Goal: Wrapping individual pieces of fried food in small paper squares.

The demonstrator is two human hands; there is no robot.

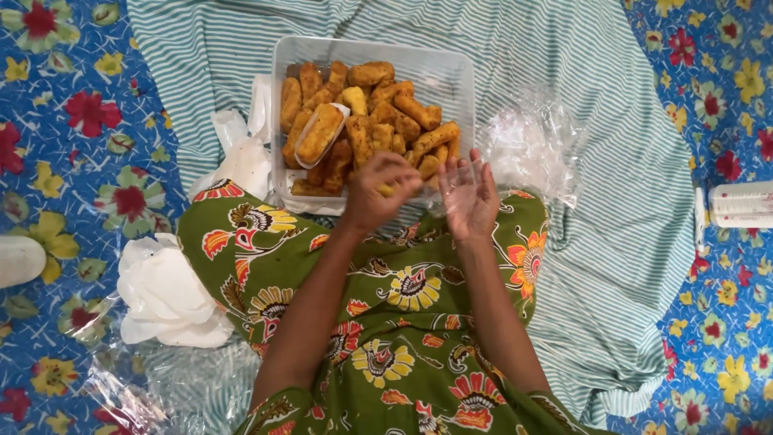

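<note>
My left hand (378,192) curls shut around a fried roll (389,190) at the near edge of the plastic tub (455,72) on the striped cloth (628,242). My right hand (469,193) is open, a clear wrapper (460,173) loose across its fingers, just beside the left

Fried roll (387,190): small golden-brown breaded piece, mostly hidden in left hand (377,193) grip, only yellowish end visible, just in front of container. Clear plastic wrap (463,173): thin transparent sheet, held up against open right hand (469,197), crinkled, touching fingers, just beside the roll.
</note>
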